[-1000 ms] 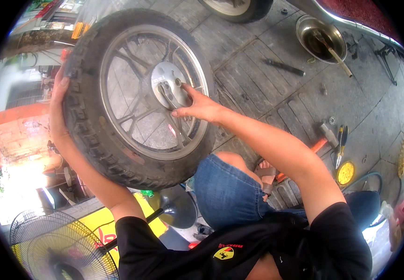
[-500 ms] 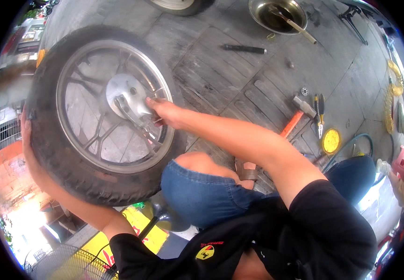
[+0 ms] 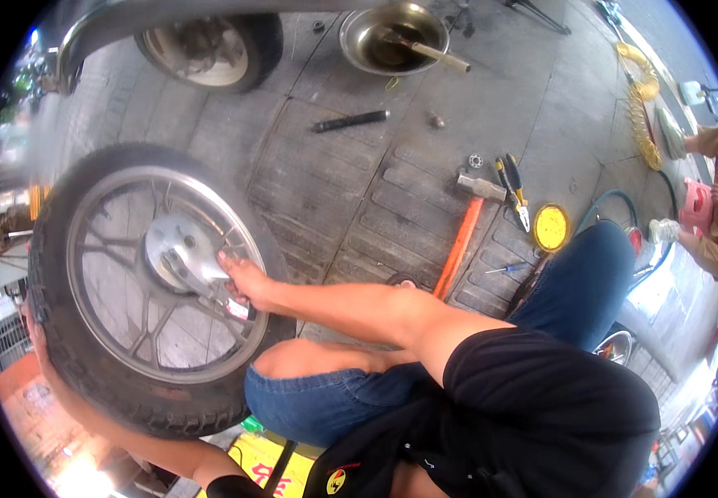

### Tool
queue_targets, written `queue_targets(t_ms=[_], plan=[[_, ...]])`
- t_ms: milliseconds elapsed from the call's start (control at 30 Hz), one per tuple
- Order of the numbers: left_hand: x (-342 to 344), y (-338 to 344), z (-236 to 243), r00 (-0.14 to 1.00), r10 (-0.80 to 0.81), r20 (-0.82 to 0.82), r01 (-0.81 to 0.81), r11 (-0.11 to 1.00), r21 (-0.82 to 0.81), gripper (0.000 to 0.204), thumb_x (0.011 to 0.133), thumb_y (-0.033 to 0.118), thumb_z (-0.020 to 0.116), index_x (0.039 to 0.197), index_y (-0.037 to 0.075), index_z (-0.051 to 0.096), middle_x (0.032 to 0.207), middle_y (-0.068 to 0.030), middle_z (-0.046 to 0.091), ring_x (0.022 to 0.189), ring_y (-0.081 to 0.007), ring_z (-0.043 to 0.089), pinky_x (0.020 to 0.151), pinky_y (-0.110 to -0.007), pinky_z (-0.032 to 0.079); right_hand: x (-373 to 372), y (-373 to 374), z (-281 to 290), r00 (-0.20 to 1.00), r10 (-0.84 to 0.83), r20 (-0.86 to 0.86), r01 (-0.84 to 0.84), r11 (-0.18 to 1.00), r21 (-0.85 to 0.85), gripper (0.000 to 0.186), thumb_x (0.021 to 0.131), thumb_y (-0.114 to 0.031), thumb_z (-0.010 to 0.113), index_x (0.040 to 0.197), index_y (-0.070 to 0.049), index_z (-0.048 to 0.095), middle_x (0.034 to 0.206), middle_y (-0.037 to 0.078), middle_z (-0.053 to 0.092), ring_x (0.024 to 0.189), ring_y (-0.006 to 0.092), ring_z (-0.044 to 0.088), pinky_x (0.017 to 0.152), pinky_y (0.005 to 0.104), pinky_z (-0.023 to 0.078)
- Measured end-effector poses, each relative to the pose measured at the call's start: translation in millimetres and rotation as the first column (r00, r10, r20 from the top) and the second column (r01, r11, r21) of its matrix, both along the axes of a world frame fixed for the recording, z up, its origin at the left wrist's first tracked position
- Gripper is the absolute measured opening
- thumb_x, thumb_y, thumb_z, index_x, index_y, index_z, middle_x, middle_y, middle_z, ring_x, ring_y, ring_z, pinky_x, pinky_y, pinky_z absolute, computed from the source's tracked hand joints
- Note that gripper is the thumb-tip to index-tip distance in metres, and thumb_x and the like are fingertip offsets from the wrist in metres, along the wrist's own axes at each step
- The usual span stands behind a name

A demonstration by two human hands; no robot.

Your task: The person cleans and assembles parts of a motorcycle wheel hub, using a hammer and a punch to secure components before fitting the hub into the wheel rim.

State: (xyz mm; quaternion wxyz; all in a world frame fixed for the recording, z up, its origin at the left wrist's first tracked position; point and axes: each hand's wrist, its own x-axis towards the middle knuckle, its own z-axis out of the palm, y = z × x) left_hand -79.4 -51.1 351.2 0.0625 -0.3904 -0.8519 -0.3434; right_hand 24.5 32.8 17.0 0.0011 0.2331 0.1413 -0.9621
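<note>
A motorcycle wheel point(image 3: 53, 340) with a black knobbly tyre and a silver spoked rim stands at the left, close to my bent knee. A silver brake plate point(image 3: 178, 241) with a lever sits over its hub. My right hand point(image 3: 247, 280) grips the outer part of that plate, fingers curled round its edge, partly hidden. My left hand point(image 3: 35, 336) lies against the tyre's outer left side, holding the wheel; most of its fingers are hard to see.
On the paving lie a hammer point(image 3: 462, 241), pliers point(image 3: 515, 191), a bearing point(image 3: 475, 161), a black rod-like tool point(image 3: 351, 121), a yellow tin point(image 3: 551, 227) and a screwdriver point(image 3: 508, 268). Beyond are a metal basin point(image 3: 359, 54) with a brush and another vehicle's wheel point(image 3: 247, 50). A person point(image 3: 712, 241) sits at right.
The view has shifted, so the floor tools appear further left and the wheel lower. More of the other vehicle shows at the top. Both hands keep their places on the wheel.
</note>
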Motion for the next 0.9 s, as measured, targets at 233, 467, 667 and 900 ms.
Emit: queue_targets(t_ms=[233, 467, 667, 900], plan=[[-9.7, -20.8, -3.6, 0.998, -0.004, -0.055, 0.001, 0.998, -0.059, 0.05, 0.101, 0.023, 0.035, 0.144, -0.001, 0.035, 0.152, -0.0141, 0.034, 0.14, -0.0206, 0.033, 0.117, -0.034, 0.022, 30.1, 55.9, -11.4, 0.99, -0.129, 0.05, 0.124, 0.988, 0.09, 0.045, 0.098, -0.051, 0.046, 0.095, -0.008, 0.058, 0.059, 0.001, 0.043, 0.046, 0.0111, 0.038, 0.039, 0.0294, 0.03], [8.5, -11.8, 2.6, 0.973, -0.039, -0.226, -0.013, 0.974, -0.227, 0.05, 0.1, 0.025, 0.039, 0.144, 0.002, 0.036, 0.152, -0.0128, 0.034, 0.14, -0.0226, 0.032, 0.117, -0.035, 0.021, 161.0, 209.2, -32.2, 0.877, -0.223, 0.426, -0.124, 0.752, 0.647, 0.06, 0.096, -0.054, 0.046, 0.107, 0.0, 0.069, 0.093, 0.014, 0.07, 0.087, 0.0201, 0.062, 0.08, 0.0362, 0.048], [10.4, 2.9, 1.9, 0.986, -0.05, -0.158, 0.028, 0.99, -0.135, 0.048, 0.099, 0.025, 0.04, 0.142, 0.002, 0.038, 0.151, -0.0129, 0.035, 0.14, -0.023, 0.032, 0.116, -0.036, 0.021, 313.0, 361.9, -103.5, 0.625, -0.578, 0.524, -0.592, 0.086, 0.801, 0.06, 0.093, -0.057, 0.047, 0.098, -0.002, 0.067, 0.099, 0.022, 0.068, 0.1, 0.0378, 0.064, 0.086, 0.047, 0.048], [9.8, 4.8, 9.1, 0.985, -0.036, -0.166, 0.008, 0.985, -0.171, 0.047, 0.098, 0.025, 0.041, 0.139, 0.003, 0.041, 0.15, -0.0131, 0.036, 0.14, -0.0235, 0.033, 0.116, -0.036, 0.022, 435.5, 437.0, -134.9, 0.311, -0.776, 0.548, -0.576, 0.305, 0.758, 0.061, 0.091, -0.062, 0.046, 0.098, -0.006, 0.067, 0.104, 0.023, 0.067, 0.106, 0.0399, 0.061, 0.088, 0.0507, 0.045]])
